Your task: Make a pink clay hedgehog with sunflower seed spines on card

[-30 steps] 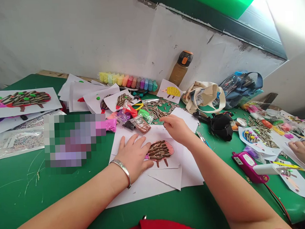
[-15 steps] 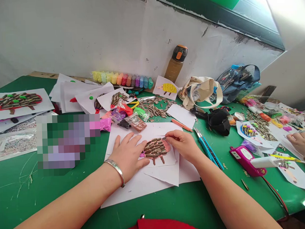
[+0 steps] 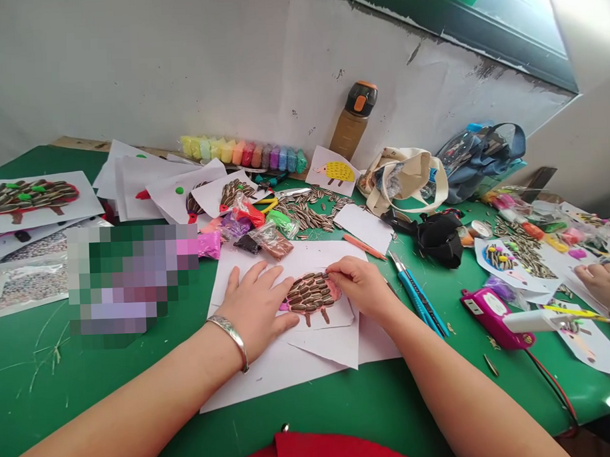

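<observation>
My left hand [image 3: 260, 310], with a silver bangle on its wrist, lies flat with fingers spread on the white paper [image 3: 240, 384]. Beside its thumb and index finger is a small hedgehog picture on paper, its body covered by rows of striped sunflower seeds [image 3: 310, 291] over pink clay [image 3: 336, 291], with brown legs below. My right hand [image 3: 362, 286] pinches a sunflower seed at the upper right edge of the body; the fingertips mostly hide it. Behind my hands lies a loose pile of sunflower seeds [image 3: 312, 211].
Clay packets [image 3: 270, 240] and an orange pencil [image 3: 364, 247] lie just behind the paper. Blue utility knives [image 3: 420, 298] are right of my right hand. Farther right are a magenta glue device [image 3: 497, 318] and another person's hand [image 3: 600, 281]. A bottle [image 3: 354, 120] stands against the wall.
My right hand has shifted slightly left and up, bringing its fingertips closer onto the seed-covered body. My left hand stays in place. The view has tilted slightly.
</observation>
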`<state>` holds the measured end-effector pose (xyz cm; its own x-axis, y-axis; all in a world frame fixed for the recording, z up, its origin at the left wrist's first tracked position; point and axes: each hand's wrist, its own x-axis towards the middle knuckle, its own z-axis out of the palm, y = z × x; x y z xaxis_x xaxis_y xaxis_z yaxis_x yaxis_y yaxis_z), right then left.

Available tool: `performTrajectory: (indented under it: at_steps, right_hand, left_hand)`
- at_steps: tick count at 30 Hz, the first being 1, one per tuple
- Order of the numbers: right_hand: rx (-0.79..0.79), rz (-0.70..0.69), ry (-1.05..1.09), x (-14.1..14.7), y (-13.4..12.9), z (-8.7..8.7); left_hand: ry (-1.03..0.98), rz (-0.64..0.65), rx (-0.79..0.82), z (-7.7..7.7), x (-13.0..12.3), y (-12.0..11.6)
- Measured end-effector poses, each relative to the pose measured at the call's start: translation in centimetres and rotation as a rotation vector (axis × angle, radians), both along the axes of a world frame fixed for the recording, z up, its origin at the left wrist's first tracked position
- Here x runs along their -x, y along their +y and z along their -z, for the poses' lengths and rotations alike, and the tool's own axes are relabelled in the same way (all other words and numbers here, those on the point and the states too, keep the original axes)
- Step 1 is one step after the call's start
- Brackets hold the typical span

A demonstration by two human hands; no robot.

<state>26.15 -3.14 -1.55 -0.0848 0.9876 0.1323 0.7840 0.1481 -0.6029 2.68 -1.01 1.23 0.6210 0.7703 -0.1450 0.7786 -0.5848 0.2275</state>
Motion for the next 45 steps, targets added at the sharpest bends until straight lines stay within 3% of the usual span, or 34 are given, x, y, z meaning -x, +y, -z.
performTrajectory:
  at_steps: [8, 14, 31, 36, 41, 45]
  right_hand:
    - [-0.015, -0.022, 0.009, -0.1, 0.0, 0.1]
    - [0.047, 0.067, 0.029, -0.6, -0.4, -0.6]
    - [0.005, 0.002, -0.047, 0.0, -0.1, -0.3]
    - [0.024, 0.019, -0.053, -0.5, 0.0, -1.2]
    - [-0.072, 0.024, -0.215, -1.3, 2.3, -3.3]
    - [-0.014, 0.070, -0.557, -1.0, 6.2, -3.8]
  left_hand:
    - [-0.011, -0.001, 0.006, -0.1, -0.1, 0.0]
    - [-0.004, -0.014, 0.024, -0.2, -0.1, 0.0]
    - [0.046, -0.002, 0.029, -0.4, -0.2, 0.0]
    - [0.037, -0.010, 0.040, -0.5, -0.1, -0.1]
    - [0.004, -0.001, 0.020, -0.4, 0.0, -0.1]
    - [-0.007, -0.003, 0.017, -0.4, 0.1, -0.1]
